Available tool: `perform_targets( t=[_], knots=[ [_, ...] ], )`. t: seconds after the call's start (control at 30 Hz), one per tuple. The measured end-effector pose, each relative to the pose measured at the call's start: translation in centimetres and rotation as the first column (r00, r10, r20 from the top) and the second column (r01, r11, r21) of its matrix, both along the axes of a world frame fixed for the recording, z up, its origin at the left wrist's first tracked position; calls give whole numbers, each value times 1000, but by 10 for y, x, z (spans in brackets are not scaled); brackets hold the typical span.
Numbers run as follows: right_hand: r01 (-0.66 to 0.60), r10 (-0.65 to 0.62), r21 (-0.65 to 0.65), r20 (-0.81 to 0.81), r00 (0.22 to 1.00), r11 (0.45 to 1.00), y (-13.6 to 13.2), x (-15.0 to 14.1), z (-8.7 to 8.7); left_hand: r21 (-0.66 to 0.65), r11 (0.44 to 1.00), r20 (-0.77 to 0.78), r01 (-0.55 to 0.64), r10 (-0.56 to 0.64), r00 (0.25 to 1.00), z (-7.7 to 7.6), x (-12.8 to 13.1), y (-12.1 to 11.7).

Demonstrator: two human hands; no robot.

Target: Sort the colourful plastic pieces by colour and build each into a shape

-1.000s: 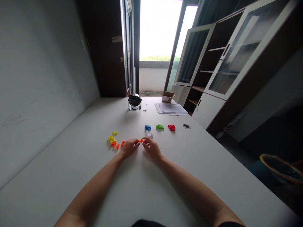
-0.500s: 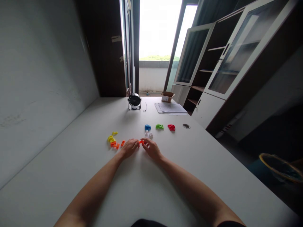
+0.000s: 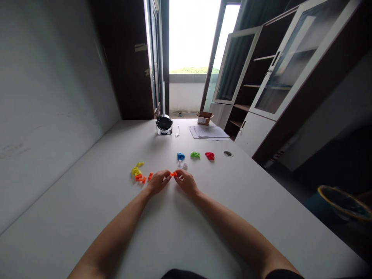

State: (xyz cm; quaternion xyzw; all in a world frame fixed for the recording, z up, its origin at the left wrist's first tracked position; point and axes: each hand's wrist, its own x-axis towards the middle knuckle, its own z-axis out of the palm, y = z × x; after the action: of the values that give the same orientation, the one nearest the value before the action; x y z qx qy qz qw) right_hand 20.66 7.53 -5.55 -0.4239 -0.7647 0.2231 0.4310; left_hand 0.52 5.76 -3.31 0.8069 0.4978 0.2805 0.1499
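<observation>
The left hand [image 3: 158, 183] and the right hand [image 3: 186, 183] are close together on a white table [image 3: 87, 217], with the fingers curled in. Their fingertips pinch a small orange plastic piece [image 3: 173, 174] between them, just above the table. Just past the left hand lie more orange pieces [image 3: 142, 178], and one of them sits a bit apart from the rest, near the left fingers. Next to those, on the left, are yellow pieces [image 3: 135, 170] in a small heap. Farther up the table, past the right hand, is a white piece [image 3: 181, 165], and it sits close to a blue piece [image 3: 180, 156]. To the right of the blue one are a green piece [image 3: 195, 155] and then a red piece [image 3: 209, 155], in a row with gaps between them. Right of the red piece is a round hole [image 3: 228, 154] in the table. At the far end stand a small round fan [image 3: 164, 124] with a thin black wire [image 3: 177, 131] beside it, a stack of papers [image 3: 207, 131], and a little cardboard box [image 3: 204, 118] at the table's far edge. A gray wall [image 3: 52, 97] runs along the left side of the table. A tall cabinet with glass doors [image 3: 279, 66] stands to the far right, and a bright open doorway [image 3: 190, 46] is straight ahead.
</observation>
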Motion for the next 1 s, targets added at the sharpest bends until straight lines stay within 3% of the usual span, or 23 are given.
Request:
perform_targets(
  t=[0.4, 0.77, 1.0],
  knots=[
    [-89, 90, 15, -45, 995, 996, -6, 0, 5, -52, 998, -3, -33, 33, 999, -4, -1, 4],
    [-22, 22, 28, -16, 1000, 999, -3, -1, 2, -65, 997, 12, -43, 44, 999, 3, 0, -1],
    [-51, 52, 36, -29, 998, 998, -6, -1, 4, -60, 998, 49, -24, 27, 998, 0, -1, 0]
  ],
)
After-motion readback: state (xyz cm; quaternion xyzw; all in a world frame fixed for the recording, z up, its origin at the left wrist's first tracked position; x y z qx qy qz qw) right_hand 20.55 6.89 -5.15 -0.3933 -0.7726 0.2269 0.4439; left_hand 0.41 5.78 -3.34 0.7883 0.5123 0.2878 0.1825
